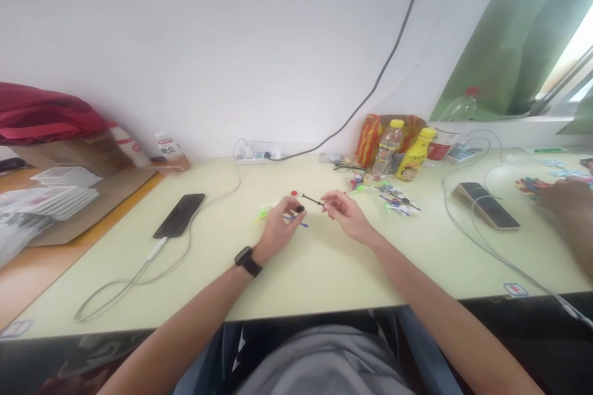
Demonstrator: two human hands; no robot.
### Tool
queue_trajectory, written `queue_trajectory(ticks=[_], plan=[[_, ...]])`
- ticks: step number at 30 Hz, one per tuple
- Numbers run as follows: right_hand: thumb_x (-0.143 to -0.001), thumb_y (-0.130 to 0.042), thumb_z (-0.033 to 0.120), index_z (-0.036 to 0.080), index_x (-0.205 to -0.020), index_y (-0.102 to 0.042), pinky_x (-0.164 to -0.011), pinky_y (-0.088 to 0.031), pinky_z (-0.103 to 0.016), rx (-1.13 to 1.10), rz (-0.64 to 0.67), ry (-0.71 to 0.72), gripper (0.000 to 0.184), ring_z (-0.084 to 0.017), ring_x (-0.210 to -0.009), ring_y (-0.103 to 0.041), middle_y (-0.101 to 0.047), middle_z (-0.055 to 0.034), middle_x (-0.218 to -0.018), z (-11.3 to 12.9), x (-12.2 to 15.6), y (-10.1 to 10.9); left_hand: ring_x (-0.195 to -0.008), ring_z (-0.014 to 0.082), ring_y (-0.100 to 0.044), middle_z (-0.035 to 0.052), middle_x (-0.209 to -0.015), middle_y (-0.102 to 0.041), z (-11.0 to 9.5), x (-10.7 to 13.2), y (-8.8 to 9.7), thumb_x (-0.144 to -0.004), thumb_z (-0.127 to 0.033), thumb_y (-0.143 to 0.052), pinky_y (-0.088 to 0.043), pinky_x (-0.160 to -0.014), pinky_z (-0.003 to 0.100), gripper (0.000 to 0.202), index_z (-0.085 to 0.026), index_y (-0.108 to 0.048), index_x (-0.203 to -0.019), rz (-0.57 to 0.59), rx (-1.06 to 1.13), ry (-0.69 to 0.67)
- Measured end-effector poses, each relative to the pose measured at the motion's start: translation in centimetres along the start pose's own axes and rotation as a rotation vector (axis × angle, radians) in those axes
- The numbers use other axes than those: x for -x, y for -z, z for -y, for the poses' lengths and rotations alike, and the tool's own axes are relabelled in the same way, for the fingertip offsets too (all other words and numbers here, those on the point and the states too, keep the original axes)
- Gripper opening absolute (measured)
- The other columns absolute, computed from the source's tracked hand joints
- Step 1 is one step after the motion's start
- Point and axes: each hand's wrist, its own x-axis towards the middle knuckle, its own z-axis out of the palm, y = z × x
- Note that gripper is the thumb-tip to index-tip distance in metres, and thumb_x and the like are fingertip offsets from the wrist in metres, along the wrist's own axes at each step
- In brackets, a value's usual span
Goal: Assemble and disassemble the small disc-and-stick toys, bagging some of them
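Phone (179,216) left of hands (278,223); bottles (416,157) beyond, right

No word, brand or number reads for certain. Dark Chinese-looking characters on the white label (167,146) of the left bottle (181,163), too blurred to make out; print on the clear bottle (388,151) with yellow cap, not legible; yellow bottle (416,155) has a cartoon figure, dark lettering above it, unreadable; red-and-white container (442,141) behind, lettering unclear; white packs (60,197) at far left, reddish print, blurred; blue-edged sticker (516,289) on counter (324,284) front edge, red mark, can't tell which character; left-corner sticker (16,328), same, illegible
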Motion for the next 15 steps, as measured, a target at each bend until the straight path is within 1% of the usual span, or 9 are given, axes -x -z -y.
queue_trajectory(ticks=[2,3,5,7,9,12,15], plan=[[-0.098,-0.062,0.046,0.024,-0.115,-0.058,-0.073,-0.048,-0.031,-0.084,0.042,0.013,0.028,-0.019,-0.086,-0.063,-0.067,-0.0043,-0.093,0.3,0.2,-0.8,-0.083,0.0197,-0.071,0.0044,-0.094,-0.074,-0.3,0.1,-0.3,-0.092,-0.037,-0.072,-0.06,-0.076,0.035,0.025,-0.02,-0.066,-0.109,0.029,0.166,0.08],[-0.098,-0.063,0.046,0.024,-0.113,-0.058,-0.075,-0.049,-0.031,-0.104,0.057,0.02,0.027,-0.019,-0.088,-0.064,-0.067,-0.0043,-0.094,0.3,0.3,-1.2,-0.082,0.0201,-0.073,0.005,-0.092,-0.075,-0.4,0.2,-0.5,-0.091,-0.038,-0.074,-0.061,-0.076,0.035,0.028,-0.019,-0.068,-0.11,0.047,0.239,0.114],[-0.098,-0.063,0.045,0.025,-0.111,-0.058,-0.077,-0.049,-0.032,-0.103,0.072,0.031,0.025,-0.02,-0.09,-0.065,-0.067,-0.004,-0.095,0.4,0.5,-1.8,-0.085,0.0221,-0.075,0.0067,-0.093,-0.077,-0.9,0.4,-0.7,-0.087,-0.038,-0.079,-0.063,-0.081,0.037,0.031,-0.017,-0.071,-0.109,0.081,0.353,0.153],[-0.099,-0.062,0.044,0.024,-0.109,-0.059,-0.076,-0.048,-0.032,-0.057,0.076,0.04,0.023,-0.019,-0.087,-0.064,-0.067,-0.0037,-0.095,0.3,0.6,-2.1,-0.089,0.0239,-0.076,0.0088,-0.098,-0.078,-1.4,0.7,-0.9,-0.084,-0.037,-0.082,-0.064,-0.086,0.04,0.032,-0.017,-0.073,-0.107,0.094,0.419,0.161],[-0.099,-0.06,0.043,0.024,-0.108,-0.059,-0.071,-0.046,-0.031,0.016,0.062,0.054,0.021,-0.018,-0.082,-0.061,-0.066,-0.0031,-0.093,0.4,0.7,-2.1,-0.093,0.0248,-0.076,0.0101,-0.102,-0.078,-1.8,0.8,-1.0,-0.083,-0.036,-0.083,-0.064,-0.089,0.041,0.031,-0.017,-0.075,-0.106,0.092,0.422,0.154],[-0.1,-0.059,0.041,0.024,-0.106,-0.059,-0.066,-0.044,-0.03,0.131,0.016,0.091,0.018,-0.016,-0.074,-0.056,-0.062,-0.001,-0.086,0.5,0.9,-2.0,-0.095,0.0251,-0.076,0.0102,-0.104,-0.078,-2.1,0.9,-0.9,-0.085,-0.037,-0.081,-0.064,-0.089,0.041,0.029,-0.018,-0.077,-0.106,0.073,0.37,0.147],[-0.099,-0.058,0.039,0.024,-0.105,-0.06,-0.065,-0.043,-0.03,0.205,-0.018,0.123,0.016,-0.016,-0.072,-0.054,-0.061,-0.0002,-0.084,0.7,1.1,-1.9,-0.095,0.0249,-0.075,0.0099,-0.102,-0.078,-2.0,0.8,-0.7,-0.085,-0.037,-0.08,-0.063,-0.089,0.04,0.027,-0.017,-0.077,-0.103,0.075,0.339,0.138]])
